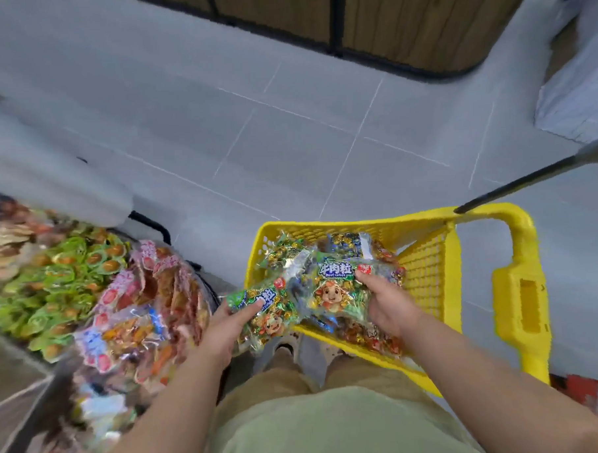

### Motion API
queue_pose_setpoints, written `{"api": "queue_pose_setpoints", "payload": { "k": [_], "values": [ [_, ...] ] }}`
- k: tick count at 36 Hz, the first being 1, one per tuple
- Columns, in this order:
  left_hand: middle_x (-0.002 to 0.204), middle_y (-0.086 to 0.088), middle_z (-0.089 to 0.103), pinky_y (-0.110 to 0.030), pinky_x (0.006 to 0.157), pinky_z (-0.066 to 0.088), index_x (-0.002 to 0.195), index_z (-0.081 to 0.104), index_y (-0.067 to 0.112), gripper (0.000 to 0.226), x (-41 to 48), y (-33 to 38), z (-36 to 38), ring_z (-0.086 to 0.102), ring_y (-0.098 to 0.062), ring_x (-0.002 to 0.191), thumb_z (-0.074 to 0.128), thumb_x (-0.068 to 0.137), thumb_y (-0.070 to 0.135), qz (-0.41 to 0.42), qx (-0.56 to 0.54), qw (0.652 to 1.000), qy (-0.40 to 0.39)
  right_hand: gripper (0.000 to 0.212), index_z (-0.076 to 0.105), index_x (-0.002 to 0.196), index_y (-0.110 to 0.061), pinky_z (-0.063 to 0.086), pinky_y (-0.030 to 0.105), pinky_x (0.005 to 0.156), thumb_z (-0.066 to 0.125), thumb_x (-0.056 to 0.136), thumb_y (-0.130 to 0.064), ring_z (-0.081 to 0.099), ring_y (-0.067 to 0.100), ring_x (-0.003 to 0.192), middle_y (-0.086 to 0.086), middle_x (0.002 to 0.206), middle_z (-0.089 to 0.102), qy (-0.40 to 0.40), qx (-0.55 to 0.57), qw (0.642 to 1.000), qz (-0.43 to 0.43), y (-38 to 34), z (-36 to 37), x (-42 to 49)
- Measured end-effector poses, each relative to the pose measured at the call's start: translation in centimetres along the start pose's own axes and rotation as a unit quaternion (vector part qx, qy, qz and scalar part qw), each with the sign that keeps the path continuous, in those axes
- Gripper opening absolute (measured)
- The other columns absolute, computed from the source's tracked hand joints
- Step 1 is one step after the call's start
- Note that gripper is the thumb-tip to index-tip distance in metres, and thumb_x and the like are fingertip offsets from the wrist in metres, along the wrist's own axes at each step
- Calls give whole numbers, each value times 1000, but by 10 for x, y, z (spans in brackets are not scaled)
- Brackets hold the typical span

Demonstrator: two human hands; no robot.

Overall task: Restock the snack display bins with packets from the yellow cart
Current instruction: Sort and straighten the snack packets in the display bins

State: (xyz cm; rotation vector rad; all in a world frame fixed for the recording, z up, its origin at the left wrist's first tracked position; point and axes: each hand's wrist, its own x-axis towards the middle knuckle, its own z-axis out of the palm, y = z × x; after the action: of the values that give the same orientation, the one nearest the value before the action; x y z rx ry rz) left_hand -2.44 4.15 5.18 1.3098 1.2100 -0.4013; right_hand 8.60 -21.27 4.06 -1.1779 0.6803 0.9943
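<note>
A yellow cart (433, 265) stands on the floor at lower right, holding several snack packets. My right hand (386, 301) grips a green beef-cube packet (334, 286) over the cart's near side. My left hand (226, 328) holds a second green beef-cube packet (270, 313) just left of the cart's rim, thumb on top of it. The snack display bins (88, 297) lie to the left, filled with green-wrapped snacks and pink and orange packets.
Grey tiled floor (287, 141) stretches ahead. A dark wood-panelled display base (401, 23) runs across the top. The cart's black handle pole (528, 178) slants up to the right. A white shelf unit (579, 94) stands at far right.
</note>
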Motion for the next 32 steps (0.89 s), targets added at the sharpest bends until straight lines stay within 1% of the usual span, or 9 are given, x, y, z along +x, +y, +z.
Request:
{"api": "queue_pose_setpoints", "payload": {
  "k": [2, 4, 9, 13, 17, 19, 24, 29, 32],
  "values": [
    [145, -3, 42, -52, 96, 46, 147, 32, 20, 114, -14, -23, -10, 45, -29, 127, 84, 52, 56, 0, -20, 999, 42, 23, 59, 109, -12, 58, 30, 70, 57, 91, -26, 70, 13, 85, 2, 95, 74, -57, -55, 997, 24, -3, 11, -3],
    [149, -8, 40, -55, 102, 40, 147, 31, 20, 122, -33, -46, -18, 45, -32, 128, 82, 43, 59, -2, -75, 995, 70, 19, 61, 104, -13, 57, 29, 59, 59, 91, -27, 71, 16, 79, 4, 91, 74, -76, -106, 990, 52, -2, 21, -3],
    [146, -12, 43, -52, 105, 38, 146, 34, 17, 116, -78, -112, -30, 47, -33, 127, 84, 49, 58, -40, -189, 969, 151, 27, 66, 102, -6, 58, 42, 71, 63, 87, -29, 71, 30, 85, 15, 97, 72, -113, -255, 955, 104, 18, 53, -2],
    [128, -12, 60, -46, 98, 46, 129, 52, 15, 88, -106, -172, -35, 59, -30, 110, 85, 55, 49, -80, -291, 934, 190, 26, 66, 97, -6, 59, 37, 59, 63, 86, -29, 71, 29, 77, 16, 92, 73, -141, -324, 926, 131, 51, 74, -7],
    [111, -10, 68, -33, 69, 54, 108, 58, 14, 53, -134, -227, -39, 67, -25, 94, 83, 68, 39, -97, -348, 904, 228, 22, 66, 90, -6, 52, 29, 43, 59, 91, -27, 71, 24, 62, 13, 76, 73, -163, -373, 901, 150, 91, 98, -18],
    [103, -9, 71, -33, 72, 53, 98, 59, 18, 39, -148, -253, -41, 67, -25, 91, 82, 71, 35, -95, -375, 888, 248, 24, 66, 88, -7, 53, 32, 42, 58, 91, -30, 70, 24, 60, 13, 74, 73, -170, -398, 888, 157, 117, 110, -25],
    [95, -6, 69, -30, 64, 52, 105, 54, 18, 42, -186, -316, -53, 67, -22, 85, 81, 74, 31, -99, -457, 838, 283, 26, 65, 89, -5, 56, 36, 50, 63, 88, -31, 71, 26, 65, 15, 79, 73, -188, -471, 846, 162, 186, 140, -51],
    [107, -15, 69, -47, 91, 52, 113, 56, 11, 45, -225, -386, -73, 66, -33, 99, 78, 78, 27, -85, -503, 804, 304, 47, 61, 114, -1, 56, 36, 75, 75, 76, -25, 66, 29, 98, 15, 105, 69, -212, -579, 777, 130, 262, 162, -84],
    [108, -14, 69, -41, 87, 51, 113, 59, 13, 39, -245, -423, -88, 66, -31, 100, 77, 80, 23, -81, -524, 784, 323, 46, 60, 114, -1, 54, 28, 63, 77, 76, -20, 68, 23, 79, 14, 96, 72, -206, -597, 767, 110, 305, 172, -102]
  ]
}}
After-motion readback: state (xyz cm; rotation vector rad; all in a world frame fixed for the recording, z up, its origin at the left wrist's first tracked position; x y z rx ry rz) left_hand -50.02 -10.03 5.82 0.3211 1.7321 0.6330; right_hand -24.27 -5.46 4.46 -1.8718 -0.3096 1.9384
